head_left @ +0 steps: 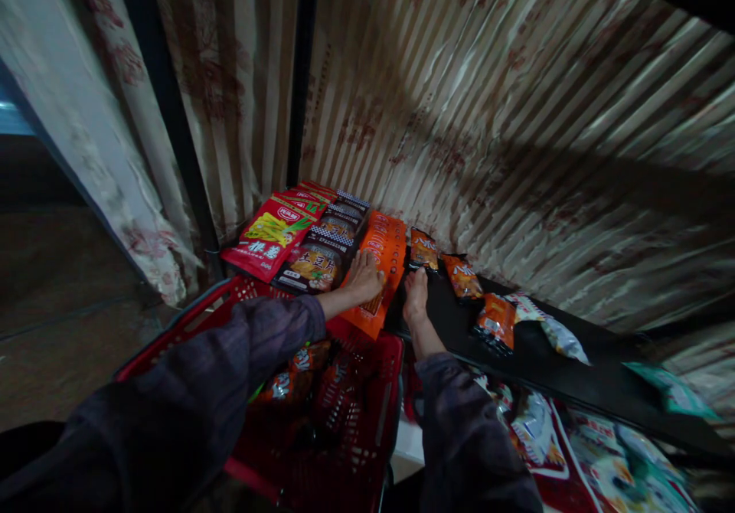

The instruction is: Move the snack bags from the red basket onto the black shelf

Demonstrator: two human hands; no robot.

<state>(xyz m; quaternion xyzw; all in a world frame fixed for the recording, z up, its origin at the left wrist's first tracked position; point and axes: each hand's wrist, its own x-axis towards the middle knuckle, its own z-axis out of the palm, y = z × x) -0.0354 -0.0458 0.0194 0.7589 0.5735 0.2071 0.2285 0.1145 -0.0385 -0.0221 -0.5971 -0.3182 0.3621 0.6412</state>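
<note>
My left hand [364, 279] lies on a row of overlapping bright orange snack packets [383, 239], its fingers resting over them. Just to their right, my right hand [416, 295] is over the black shelf [445, 310], fingers stretched out with the tips at the bottom of a small orange snack bag [424, 251]; I cannot tell whether they touch it. Left of the orange packets are dark potato-chip packets [318, 260]. Red packets with a green-yellow picture [272, 237] lie at the shelf's left end.
A red plastic basket [386, 379] with snack bags [295, 371] inside stands below my left arm. More orange bags [497, 320], a white packet [566, 341] and a green one [669, 390] lie along the shelf. Packets [537, 429] fill a lower level. A striped curtain [459, 115] hangs behind.
</note>
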